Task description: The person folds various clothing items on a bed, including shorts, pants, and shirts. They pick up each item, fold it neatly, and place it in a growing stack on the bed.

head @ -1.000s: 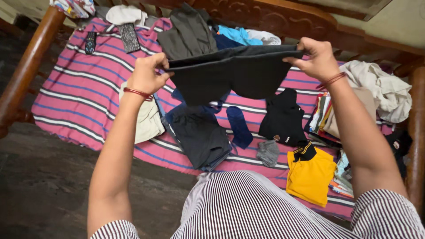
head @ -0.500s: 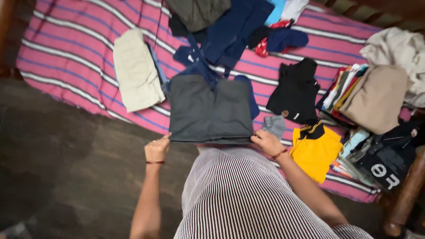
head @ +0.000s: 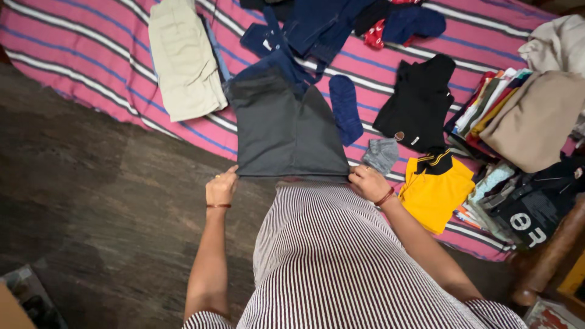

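Note:
A dark grey garment lies spread flat at the near edge of a pink striped bedcover, on top of other dark clothes. My left hand pinches its near left corner. My right hand grips its near right corner. Both wrists wear a thin red band. My striped shirt fills the bottom middle of the view.
Folded beige trousers lie left of the grey garment. A blue sock, a grey sock, a black top and a yellow shirt lie to the right. Stacked folded clothes fill the right side. Dark floor on the left.
One second ago I held the grey garment up in the air by both hands. It now lies flat on the bed, and both hands have come down to its near corners.

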